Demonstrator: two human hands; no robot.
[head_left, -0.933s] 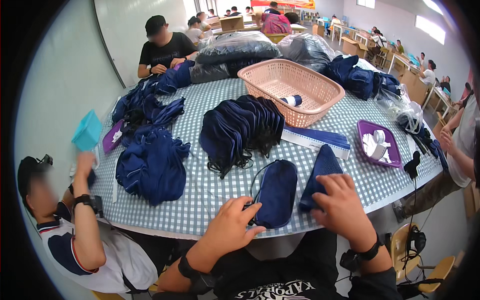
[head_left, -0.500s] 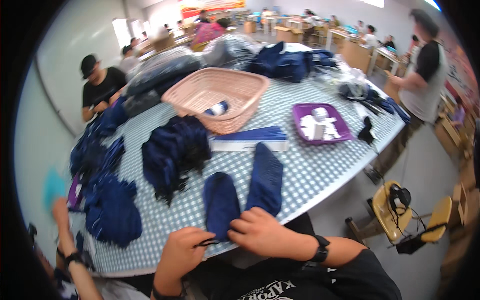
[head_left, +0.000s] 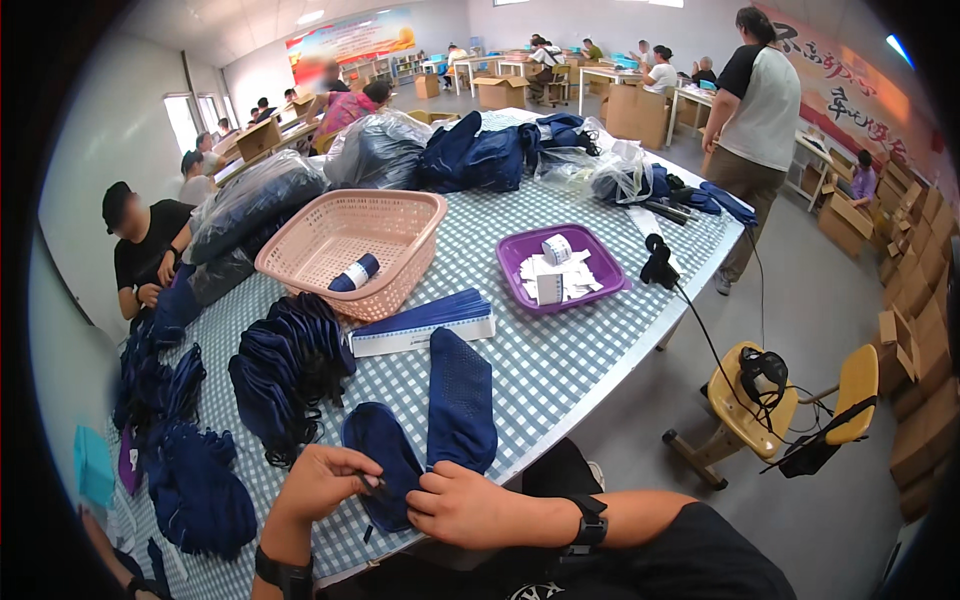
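Two navy socks lie flat before me, a darker one (head_left: 385,450) on the left and one with a dotted texture (head_left: 461,400) on the right. My left hand (head_left: 325,487) is closed in a pinch at the left sock's edge, with a small dark bit between thumb and fingertips that is too small to name. My right hand (head_left: 468,507) is closed on the lower right edge of the left sock, just below the dotted one. A small dark scrap (head_left: 368,534) lies near the table's front edge.
On the checked tablecloth (head_left: 560,370) sit a sock pile (head_left: 285,365), blue strips (head_left: 425,318), a pink basket (head_left: 300,235) holding a banded navy roll, and a purple tray (head_left: 515,290) of white labels. A co-worker (head_left: 150,240) sits left; yellow chairs (head_left: 750,390) stand right.
My left hand has pulled away from the right hand, and the dark strand it stretched at the sock now shows only as a small bit. The standing person at right has turned away.
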